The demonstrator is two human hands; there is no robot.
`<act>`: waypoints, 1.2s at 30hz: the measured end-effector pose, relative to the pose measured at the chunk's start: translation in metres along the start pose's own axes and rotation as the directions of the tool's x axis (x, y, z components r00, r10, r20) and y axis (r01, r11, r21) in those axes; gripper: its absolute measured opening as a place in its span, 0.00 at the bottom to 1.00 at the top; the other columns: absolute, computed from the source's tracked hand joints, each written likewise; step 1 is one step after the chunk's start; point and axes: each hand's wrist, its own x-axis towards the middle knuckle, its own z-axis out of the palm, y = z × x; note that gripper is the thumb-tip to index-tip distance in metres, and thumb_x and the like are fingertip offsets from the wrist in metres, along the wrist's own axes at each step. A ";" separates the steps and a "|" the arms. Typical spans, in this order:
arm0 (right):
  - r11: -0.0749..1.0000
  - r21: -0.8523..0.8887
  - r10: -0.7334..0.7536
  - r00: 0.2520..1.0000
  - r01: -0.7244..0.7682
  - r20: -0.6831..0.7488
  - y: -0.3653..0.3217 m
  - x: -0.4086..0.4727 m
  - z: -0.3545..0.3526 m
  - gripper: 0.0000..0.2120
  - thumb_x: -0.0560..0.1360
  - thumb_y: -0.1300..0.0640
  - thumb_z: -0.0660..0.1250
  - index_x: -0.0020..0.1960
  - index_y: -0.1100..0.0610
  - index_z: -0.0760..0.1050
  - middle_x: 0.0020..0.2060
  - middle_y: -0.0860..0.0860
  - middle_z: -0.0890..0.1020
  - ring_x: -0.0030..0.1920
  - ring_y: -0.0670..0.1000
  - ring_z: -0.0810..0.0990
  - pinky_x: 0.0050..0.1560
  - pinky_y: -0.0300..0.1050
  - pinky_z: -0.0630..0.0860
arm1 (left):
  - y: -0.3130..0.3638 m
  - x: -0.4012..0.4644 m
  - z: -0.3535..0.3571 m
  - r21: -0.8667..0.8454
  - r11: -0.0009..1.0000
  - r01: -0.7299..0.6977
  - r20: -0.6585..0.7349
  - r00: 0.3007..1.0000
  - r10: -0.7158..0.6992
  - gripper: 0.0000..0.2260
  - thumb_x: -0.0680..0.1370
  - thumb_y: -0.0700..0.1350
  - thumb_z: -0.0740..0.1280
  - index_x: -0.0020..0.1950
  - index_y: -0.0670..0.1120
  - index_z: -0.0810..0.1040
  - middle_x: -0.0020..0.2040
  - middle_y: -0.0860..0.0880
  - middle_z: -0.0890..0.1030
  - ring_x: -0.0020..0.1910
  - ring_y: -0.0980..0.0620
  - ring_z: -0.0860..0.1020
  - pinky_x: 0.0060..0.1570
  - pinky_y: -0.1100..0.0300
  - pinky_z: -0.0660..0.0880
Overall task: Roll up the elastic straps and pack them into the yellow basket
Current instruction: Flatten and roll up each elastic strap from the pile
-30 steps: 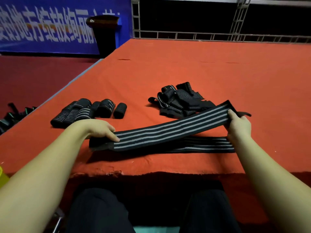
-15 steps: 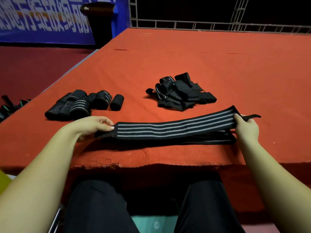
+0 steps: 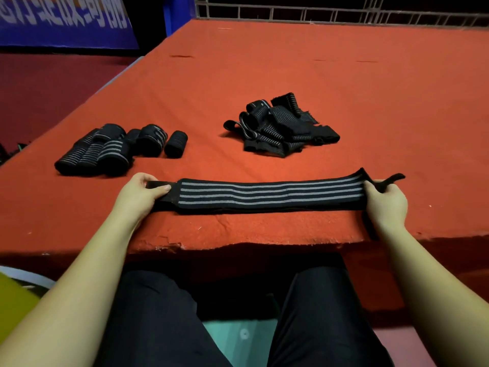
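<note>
Lying flat near the front edge of the red-covered surface (image 3: 264, 75), the striped elastic strap (image 3: 270, 194) was stretched between both hands. The left hand (image 3: 140, 194) pinched its plain black end; the right hand (image 3: 386, 200) gripped the other end. Rolled straps (image 3: 111, 149) sat far left, unrolled straps (image 3: 280, 125) behind. A yellow basket (image 3: 13, 300) corner showed bottom left.

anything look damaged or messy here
The red cloth's near edge is torn and frayed below the left hand. The unrolled straps lie in a tangled heap. The stretched strap and rolled straps look fine.
</note>
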 end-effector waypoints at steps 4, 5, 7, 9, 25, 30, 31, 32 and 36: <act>0.997 -0.081 -0.016 1.000 0.016 0.000 0.004 -0.003 0.002 0.15 0.78 0.49 0.64 0.57 0.58 0.79 0.53 0.57 0.83 0.56 0.60 0.79 0.48 0.48 0.70 | -0.007 -0.003 0.003 0.010 1.000 0.020 -0.081 0.997 -0.019 0.14 0.73 0.48 0.75 0.54 0.48 0.74 0.52 0.47 0.80 0.50 0.47 0.79 0.53 0.50 0.74; 0.994 -0.105 -0.016 1.000 0.016 0.002 0.005 -0.004 0.003 0.14 0.78 0.49 0.64 0.57 0.57 0.79 0.52 0.57 0.83 0.55 0.60 0.79 0.47 0.48 0.70 | -0.009 -0.004 0.004 0.008 1.000 0.020 -0.097 0.995 -0.019 0.15 0.73 0.48 0.75 0.54 0.48 0.74 0.53 0.47 0.80 0.51 0.47 0.78 0.53 0.50 0.73; 0.988 -0.152 -0.011 1.000 0.011 0.004 0.006 -0.004 0.004 0.14 0.77 0.48 0.64 0.56 0.56 0.80 0.50 0.56 0.83 0.53 0.61 0.80 0.46 0.48 0.72 | -0.009 -0.005 0.006 0.025 0.999 0.023 -0.119 0.993 -0.020 0.16 0.73 0.48 0.75 0.55 0.47 0.74 0.53 0.47 0.80 0.50 0.47 0.78 0.51 0.52 0.72; 0.980 -0.196 -0.019 1.000 0.020 0.008 0.008 -0.002 0.006 0.14 0.75 0.48 0.64 0.52 0.56 0.82 0.44 0.57 0.83 0.49 0.62 0.81 0.44 0.51 0.75 | -0.007 -0.007 0.008 0.067 0.997 0.024 -0.141 0.990 -0.015 0.16 0.73 0.48 0.74 0.57 0.47 0.73 0.53 0.48 0.79 0.50 0.46 0.77 0.49 0.54 0.71; 0.957 -0.288 0.065 0.996 -0.046 0.059 0.010 -0.001 0.006 0.14 0.71 0.46 0.63 0.46 0.55 0.79 0.45 0.58 0.83 0.49 0.63 0.79 0.48 0.53 0.76 | 0.003 -0.017 0.012 0.055 0.993 0.105 -0.276 0.957 -0.086 0.19 0.74 0.45 0.70 0.62 0.44 0.70 0.53 0.47 0.75 0.48 0.45 0.73 0.46 0.55 0.68; 0.946 -0.324 0.037 0.998 -0.021 0.042 0.011 -0.001 0.007 0.13 0.74 0.49 0.66 0.53 0.56 0.73 0.51 0.60 0.81 0.55 0.63 0.78 0.54 0.56 0.74 | 0.004 -0.019 0.017 0.135 0.985 0.105 -0.270 0.961 -0.066 0.19 0.75 0.44 0.68 0.62 0.42 0.69 0.55 0.43 0.76 0.50 0.43 0.74 0.47 0.55 0.67; 0.938 -0.346 0.032 0.999 -0.018 0.035 0.011 -0.002 0.006 0.15 0.75 0.48 0.66 0.55 0.57 0.72 0.52 0.60 0.81 0.56 0.64 0.78 0.55 0.56 0.73 | 0.004 -0.021 0.019 0.159 0.982 0.103 -0.278 0.959 -0.055 0.19 0.75 0.44 0.68 0.62 0.42 0.69 0.57 0.42 0.77 0.53 0.41 0.74 0.49 0.54 0.68; 0.927 -0.374 0.029 0.999 -0.016 0.031 0.011 -0.002 0.007 0.16 0.75 0.47 0.66 0.56 0.58 0.73 0.53 0.61 0.81 0.56 0.64 0.78 0.56 0.56 0.73 | 0.004 -0.022 0.021 0.200 0.975 0.096 -0.292 0.956 -0.034 0.19 0.74 0.44 0.68 0.62 0.42 0.69 0.58 0.40 0.77 0.57 0.39 0.74 0.54 0.52 0.68; 0.886 -0.463 0.034 0.998 -0.005 0.054 0.011 -0.001 0.009 0.18 0.75 0.44 0.63 0.53 0.58 0.78 0.50 0.61 0.83 0.55 0.65 0.78 0.56 0.56 0.71 | 0.004 -0.021 0.029 0.348 0.933 0.089 -0.331 0.943 0.034 0.19 0.73 0.45 0.69 0.62 0.44 0.71 0.65 0.41 0.73 0.67 0.40 0.66 0.66 0.46 0.60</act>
